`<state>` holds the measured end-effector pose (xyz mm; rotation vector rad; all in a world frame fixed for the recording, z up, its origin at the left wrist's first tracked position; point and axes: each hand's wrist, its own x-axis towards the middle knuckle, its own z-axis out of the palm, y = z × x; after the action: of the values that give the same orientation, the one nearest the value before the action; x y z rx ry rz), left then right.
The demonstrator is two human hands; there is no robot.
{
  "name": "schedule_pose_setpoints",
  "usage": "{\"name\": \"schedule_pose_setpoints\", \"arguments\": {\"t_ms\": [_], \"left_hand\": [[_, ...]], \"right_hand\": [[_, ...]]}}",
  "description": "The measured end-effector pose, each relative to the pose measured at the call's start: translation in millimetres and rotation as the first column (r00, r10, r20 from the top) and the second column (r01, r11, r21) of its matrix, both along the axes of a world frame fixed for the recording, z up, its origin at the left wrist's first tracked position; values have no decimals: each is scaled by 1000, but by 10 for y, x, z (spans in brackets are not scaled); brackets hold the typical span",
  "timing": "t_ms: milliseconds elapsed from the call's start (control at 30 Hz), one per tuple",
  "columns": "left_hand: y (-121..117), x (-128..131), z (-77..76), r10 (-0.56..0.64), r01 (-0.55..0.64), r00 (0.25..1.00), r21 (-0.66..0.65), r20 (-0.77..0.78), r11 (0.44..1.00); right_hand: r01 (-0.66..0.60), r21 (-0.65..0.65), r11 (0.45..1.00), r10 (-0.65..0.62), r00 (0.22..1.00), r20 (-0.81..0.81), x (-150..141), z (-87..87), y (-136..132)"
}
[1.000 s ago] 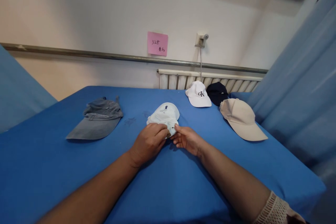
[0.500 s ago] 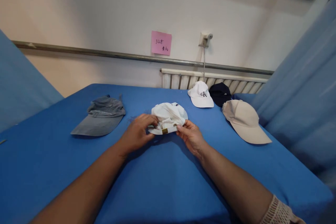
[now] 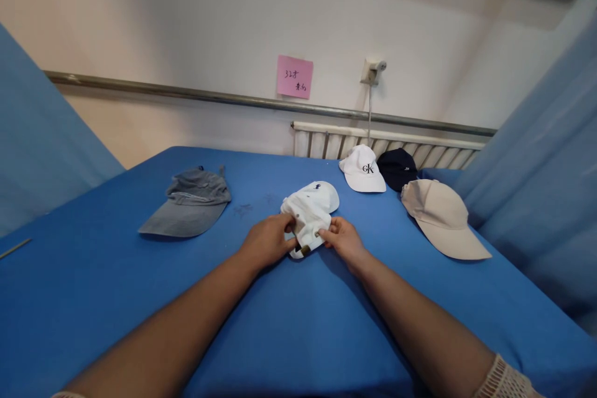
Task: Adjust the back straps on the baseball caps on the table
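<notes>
A white cap with a small dark logo lies crumpled in the middle of the blue-covered table. My left hand pinches the cap's rear edge from the left. My right hand pinches the same edge from the right, by a small brass buckle on the strap. Both hands rest low on the cloth, close together, with the cap's back folded between them.
A grey cap lies to the left. At the back right are a white cap with a black logo, a dark navy cap and a beige cap. Blue curtains hang on both sides; a radiator and pink note are on the wall.
My hands have drawn closer together on the white cap's back, folding the strap end inward. The cap has turned so its logo faces up and away. My view has shifted slightly left.
</notes>
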<state>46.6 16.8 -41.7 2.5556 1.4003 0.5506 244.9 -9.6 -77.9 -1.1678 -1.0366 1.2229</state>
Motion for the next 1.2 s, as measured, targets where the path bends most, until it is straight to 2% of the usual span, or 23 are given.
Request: {"name": "schedule_pose_setpoints", "arguments": {"t_ms": [133, 267, 367, 467, 567, 667, 733, 800, 867, 967, 1033, 1100, 1200], "left_hand": [[-57, 90, -4, 7, -4, 995, 28, -101, 1000], [-43, 68, 31, 18, -11, 994, 73, -103, 997], [-84, -3, 140, 101, -94, 995, 192, -25, 977], [-150, -71, 256, 139, -158, 987, 364, 78, 918], [-143, -123, 291, 142, -127, 990, 452, 2, 883], [-78, -168, 258, 172, -123, 982, 416, -83, 901], [-77, -176, 240, 138, -121, 990, 386, -16, 915], [-142, -140, 233, 15, -53, 995, 381, 101, 923], [-252, -55, 223, -145, 73, 976, 378, 164, 923], [-386, 110, 166, -262, 222, 961, 317, 88, 922], [-399, 181, 114, -274, 259, 962, 279, 15, 925], [-353, 182, 76, -240, 235, 971, 257, -12, 937], [-236, 65, 81, -132, 124, 991, 220, 24, 968]], "right_hand": [[-15, 33, 999, 15, 1000, -19, -86, -41, -5], [75, 26, 997, -75, 997, -21, -28, -24, 5], [126, 3, 992, -126, 991, -38, 33, 17, -7], [110, -9, 994, -110, 992, -58, 27, 40, -31], [71, -11, 997, -71, 996, -55, -26, 26, -48], [47, -19, 999, -48, 997, -55, -63, 2, -51], [48, -36, 998, -50, 996, -75, -71, -4, -51], [44, -72, 996, -53, 991, -122, -75, 3, -57], [13, -110, 994, -36, 978, -203, -81, 22, -75], [-83, -124, 989, 35, 938, -345, -92, 64, -117], [-138, -108, 985, 85, 915, -394, -93, 90, -138], [-154, -75, 985, 115, 921, -373, -85, 100, -138], [-93, 33, 995, 98, 979, -179, -64, 59, -101]]}}
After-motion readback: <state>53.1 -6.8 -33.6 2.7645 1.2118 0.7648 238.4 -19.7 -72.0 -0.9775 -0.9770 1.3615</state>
